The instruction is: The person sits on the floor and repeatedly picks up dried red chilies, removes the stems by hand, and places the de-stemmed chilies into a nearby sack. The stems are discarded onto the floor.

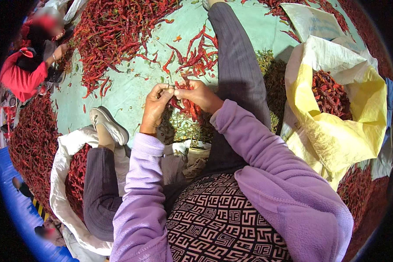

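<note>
Red chili peppers (190, 109) hang from my right hand (201, 95), whose fingers are closed around them. The thumb of that hand meets the fingertips of my left hand (157, 104), which are pinched together. A thin pepper stem (170, 79) shows at the left fingertips; the rest of it is hidden. Just beyond both hands, a small loose cluster of red chili peppers (199, 58) lies on the pale green sheet (140, 88). Below my hands, between my legs, is a heap of pale stems and bits (186, 127), partly covered by the held peppers.
A large pile of chili peppers (118, 36) spreads at the upper left. An open white and yellow woven sack (334, 137) of peppers stands at my right. Another white sack (57, 183) stands by my left leg. A person in a red sleeve (24, 77) sits at far left.
</note>
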Demonstrator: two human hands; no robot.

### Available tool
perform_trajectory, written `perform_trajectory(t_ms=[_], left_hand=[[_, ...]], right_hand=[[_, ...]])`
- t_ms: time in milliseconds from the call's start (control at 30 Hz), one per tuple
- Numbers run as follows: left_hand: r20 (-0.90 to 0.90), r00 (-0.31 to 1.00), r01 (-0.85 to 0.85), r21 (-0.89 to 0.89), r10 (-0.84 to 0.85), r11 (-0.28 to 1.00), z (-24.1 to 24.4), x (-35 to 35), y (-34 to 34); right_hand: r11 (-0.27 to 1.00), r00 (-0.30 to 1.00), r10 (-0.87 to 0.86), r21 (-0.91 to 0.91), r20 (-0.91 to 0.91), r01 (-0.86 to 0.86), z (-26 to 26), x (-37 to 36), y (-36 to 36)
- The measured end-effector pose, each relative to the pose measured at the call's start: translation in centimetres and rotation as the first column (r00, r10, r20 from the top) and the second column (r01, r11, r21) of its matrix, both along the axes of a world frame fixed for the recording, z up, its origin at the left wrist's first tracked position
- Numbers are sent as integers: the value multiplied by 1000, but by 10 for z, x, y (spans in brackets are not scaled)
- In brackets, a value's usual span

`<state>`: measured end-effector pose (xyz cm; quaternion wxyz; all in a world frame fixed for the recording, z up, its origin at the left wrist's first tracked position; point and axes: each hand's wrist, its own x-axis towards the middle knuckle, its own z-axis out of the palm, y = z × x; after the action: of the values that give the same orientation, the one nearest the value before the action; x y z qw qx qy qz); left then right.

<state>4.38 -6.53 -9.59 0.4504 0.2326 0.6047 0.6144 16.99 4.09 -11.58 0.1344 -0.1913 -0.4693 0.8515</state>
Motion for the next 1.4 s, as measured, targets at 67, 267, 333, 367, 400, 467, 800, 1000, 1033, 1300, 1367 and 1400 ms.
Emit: perform_trajectory(t_ms=[67,267,333,367,400,467,800,1000,1033,1300,1367,1400], left_hand=[[-25,1000,4,3,-4,1000,2,3,0],[-360,901,169,-222,-242,960,6,-12,-1],[-89,984,141,-127,-152,982,12,-9,0],[53,993,111,-85,-107,990,15,-6,0],[221,974,70,-36,-60,997,21,-1,1],[416,908,21,80,-53,997,12,4,0],[-281,941,169,-89,-188,982,20,-4,7],[-700,674,159,-177,-238,971,35,4,8],[-791,563,145,-193,-241,970,36,6,9],[-849,506,-34,-194,-151,980,23,11,-2],[-782,550,-93,-408,-294,908,2,-24,-28],[-778,547,-96,-425,-310,900,-9,-36,-47]], right_hand=[[994,997,-19,109,-72,27,-1,-1,-1],[932,999,42,360,-2,-39,-17,-2,2],[953,994,60,301,-90,-30,-4,0,0],[978,994,80,197,-76,-64,4,1,1],[991,993,100,94,-64,-94,11,1,2],[983,990,111,-140,-85,-122,22,4,2],[986,991,128,-110,41,-123,8,3,5],[990,987,134,-62,89,-129,11,5,1],[991,988,127,-46,85,-123,8,4,1],[978,969,-205,74,137,196,-50,-9,10],[969,965,-226,-76,135,237,-19,-1,17],[954,951,-257,-112,169,278,-14,-3,15]])
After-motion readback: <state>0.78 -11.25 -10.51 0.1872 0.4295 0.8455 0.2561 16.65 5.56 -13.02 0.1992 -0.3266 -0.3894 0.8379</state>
